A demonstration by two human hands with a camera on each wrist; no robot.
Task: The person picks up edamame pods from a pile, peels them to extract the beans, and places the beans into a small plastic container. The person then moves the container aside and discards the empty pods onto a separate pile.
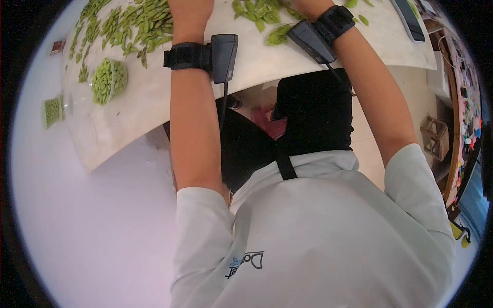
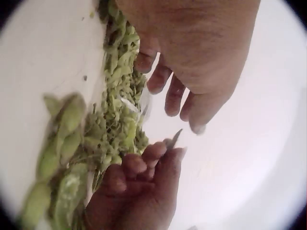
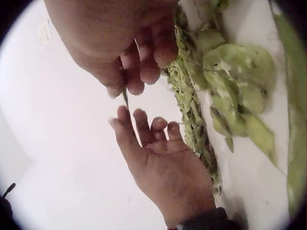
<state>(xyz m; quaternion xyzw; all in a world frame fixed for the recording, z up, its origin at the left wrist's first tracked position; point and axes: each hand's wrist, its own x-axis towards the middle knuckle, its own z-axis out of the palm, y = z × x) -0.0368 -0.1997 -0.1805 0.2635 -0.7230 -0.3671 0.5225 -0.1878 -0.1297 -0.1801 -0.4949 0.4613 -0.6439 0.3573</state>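
A slim green pod [image 3: 125, 97] is pinched between the right hand's [image 3: 125, 40] thumb and fingers over a pale table [image 1: 136, 108], its tip held just beside the left hand [image 3: 165, 165], whose fingers are spread loosely apart. More pods [image 1: 138, 25] are strewn to the left, where a clear cup [image 1: 122, 77] is filled with shelled beans [image 1: 104, 82].

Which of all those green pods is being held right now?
The slim pod pinched between the thumb and finger of the right hand; the other pods lie on the table.
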